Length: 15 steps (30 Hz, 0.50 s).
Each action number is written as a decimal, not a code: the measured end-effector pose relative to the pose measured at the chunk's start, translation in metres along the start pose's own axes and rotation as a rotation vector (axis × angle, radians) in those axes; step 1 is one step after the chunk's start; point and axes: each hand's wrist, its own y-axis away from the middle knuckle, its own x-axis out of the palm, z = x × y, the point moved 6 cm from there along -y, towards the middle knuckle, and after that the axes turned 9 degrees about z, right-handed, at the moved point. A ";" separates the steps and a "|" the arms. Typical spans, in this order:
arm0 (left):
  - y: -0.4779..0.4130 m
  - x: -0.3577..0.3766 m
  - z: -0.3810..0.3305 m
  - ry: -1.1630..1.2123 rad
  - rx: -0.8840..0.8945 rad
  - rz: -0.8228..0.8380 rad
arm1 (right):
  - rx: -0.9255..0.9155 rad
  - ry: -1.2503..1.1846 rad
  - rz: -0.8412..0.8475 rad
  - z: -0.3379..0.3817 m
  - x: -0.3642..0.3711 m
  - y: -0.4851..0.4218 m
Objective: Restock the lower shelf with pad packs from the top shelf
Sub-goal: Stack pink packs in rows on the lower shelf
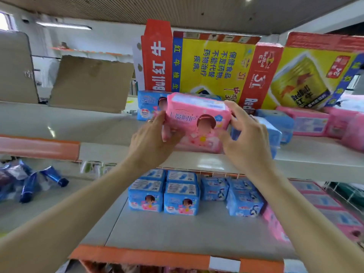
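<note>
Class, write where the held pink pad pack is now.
Head view, centre: the pink pad pack is held between left hand and right hand at the top shelf's front, before a blue pack.

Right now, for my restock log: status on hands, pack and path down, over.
Left grip and right grip both on pink pad pack, at top shelf edge. Lower shelf front bare, blue packs behind. Nothing seen blocking.
</note>
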 end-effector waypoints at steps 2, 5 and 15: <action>0.007 -0.008 -0.001 0.319 0.064 -0.095 | -0.048 -0.170 -0.075 0.005 -0.007 0.007; 0.018 -0.017 -0.006 0.552 0.185 -0.128 | -0.067 -0.422 -0.117 0.011 -0.013 0.021; 0.109 0.011 -0.048 0.675 0.331 -0.124 | -0.078 -0.718 -0.191 -0.013 -0.029 0.134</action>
